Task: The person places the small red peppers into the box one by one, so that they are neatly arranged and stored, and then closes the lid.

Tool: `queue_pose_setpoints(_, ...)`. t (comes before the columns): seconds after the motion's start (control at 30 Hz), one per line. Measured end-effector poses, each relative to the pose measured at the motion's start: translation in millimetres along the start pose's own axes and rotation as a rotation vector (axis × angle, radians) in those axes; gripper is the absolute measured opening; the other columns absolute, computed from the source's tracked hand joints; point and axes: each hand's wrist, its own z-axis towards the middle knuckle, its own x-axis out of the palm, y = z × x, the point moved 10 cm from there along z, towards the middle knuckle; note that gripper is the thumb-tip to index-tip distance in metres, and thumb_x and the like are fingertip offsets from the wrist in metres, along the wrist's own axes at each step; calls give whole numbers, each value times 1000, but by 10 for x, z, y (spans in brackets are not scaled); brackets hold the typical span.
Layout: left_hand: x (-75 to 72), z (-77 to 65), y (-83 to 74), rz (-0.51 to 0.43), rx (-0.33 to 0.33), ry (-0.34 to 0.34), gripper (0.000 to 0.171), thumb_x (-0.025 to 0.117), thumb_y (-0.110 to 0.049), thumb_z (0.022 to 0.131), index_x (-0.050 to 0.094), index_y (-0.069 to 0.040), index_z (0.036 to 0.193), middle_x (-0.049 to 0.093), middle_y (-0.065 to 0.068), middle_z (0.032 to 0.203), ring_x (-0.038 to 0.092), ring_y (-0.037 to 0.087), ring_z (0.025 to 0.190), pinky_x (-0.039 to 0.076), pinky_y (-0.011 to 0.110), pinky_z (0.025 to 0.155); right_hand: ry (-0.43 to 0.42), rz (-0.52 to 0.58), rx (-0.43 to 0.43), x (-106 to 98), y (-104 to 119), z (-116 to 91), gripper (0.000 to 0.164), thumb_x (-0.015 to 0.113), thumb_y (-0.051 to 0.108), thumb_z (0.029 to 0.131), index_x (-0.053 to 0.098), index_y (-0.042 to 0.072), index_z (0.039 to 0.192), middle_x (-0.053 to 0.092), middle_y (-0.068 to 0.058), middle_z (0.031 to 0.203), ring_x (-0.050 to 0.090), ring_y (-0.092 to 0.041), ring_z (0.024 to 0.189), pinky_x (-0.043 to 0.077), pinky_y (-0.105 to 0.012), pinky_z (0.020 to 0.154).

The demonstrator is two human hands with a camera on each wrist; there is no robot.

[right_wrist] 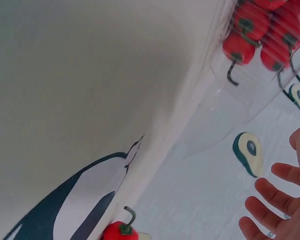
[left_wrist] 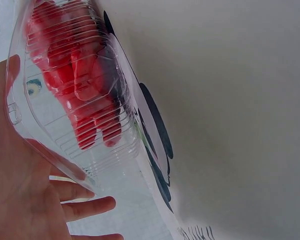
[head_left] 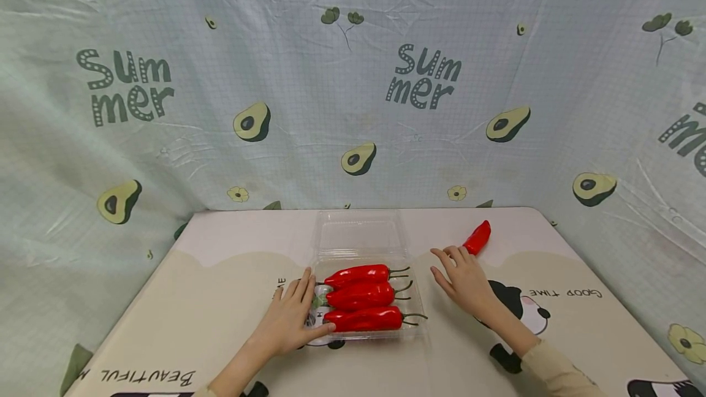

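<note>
Red peppers lie sideways in an open box, one loose pepper by the right hand

With 12 o'clock as the side farthest from the person in the head view, a clear plastic box [head_left: 415,331] stands at the middle of the counter [head_left: 220,299], its lid [head_left: 361,231] folded back toward 12. Inside, three long red peppers show on top: the far pepper [head_left: 358,275], the middle pepper [head_left: 361,296] and the near pepper [head_left: 366,319]. Their long axes run roughly from 9 to 3 o'clock, side by side, blunt tips toward 9 and green stems toward 3. The wrist views show more red peppers beneath them.

The left hand [head_left: 287,317] is at the box's 9 o'clock side, fingers straight and slightly apart along the wall, thumb stretched over the near corner by the near pepper's tip; its grip is spread, touching the box.

A loose pepper [head_left: 478,236] lies on the counter toward 2 o'clock from the box. Its long axis slants from 7 to 1, tip toward 1; the right hand covers its stem end in the head view, but the right wrist view shows the green cap and curved stem. The right hand [head_left: 464,280] hovers just beside it, grip apart, fingers loosely bent.
</note>
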Motion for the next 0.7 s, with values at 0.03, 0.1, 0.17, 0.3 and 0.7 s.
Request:
queue_pose_setpoints(0.03, 3, 1, 2, 1, 0, 0, 97, 45, -71, 73, 31, 2, 136, 26, 16, 146, 35, 34, 125, 28, 62, 96, -1, -6, 5, 9, -24, -1, 37, 59, 24, 81, 56, 6, 114, 53, -9, 93, 47, -23, 84, 43, -34, 66)
queue_pose_setpoints(0.1, 8, 2, 2, 4, 2, 0, 97, 45, -71, 73, 31, 2, 136, 26, 16, 146, 36, 34, 125, 28, 62, 95, -8, -15, 17, 24, -75, -5, 38, 59, 23, 80, 56, 6, 113, 53, -10, 93, 47, -23, 84, 42, -34, 65)
queue_pose_setpoints(0.17, 11, 2, 1, 4, 3, 0, 97, 45, -71, 73, 31, 2, 136, 26, 16, 145, 36, 34, 124, 28, 62, 95, -19, -21, 23, 34, -126, -8, 38, 60, 22, 79, 56, 5, 112, 53, -10, 92, 47, -24, 83, 42, -34, 63)
queue_pose_setpoints(0.3, 13, 0, 0, -2, 2, 3, 97, 45, -70, 73, 31, 2, 136, 26, 16, 145, 35, 34, 124, 28, 62, 95, -54, -30, 23, 43, -227, -7, 37, 62, 19, 76, 58, 3, 109, 52, -12, 89, 47, -25, 79, 41, -34, 59)
queue_pose_setpoints(0.7, 9, 5, 9, -2, -3, 4, 97, 45, -70, 73, 32, 2, 136, 26, 16, 146, 35, 34, 125, 28, 62, 96, -122, -56, 65, 61, -541, 66, 34, 62, 16, 75, 58, 0, 104, 52, -16, 87, 46, -29, 72, 38, -36, 52)
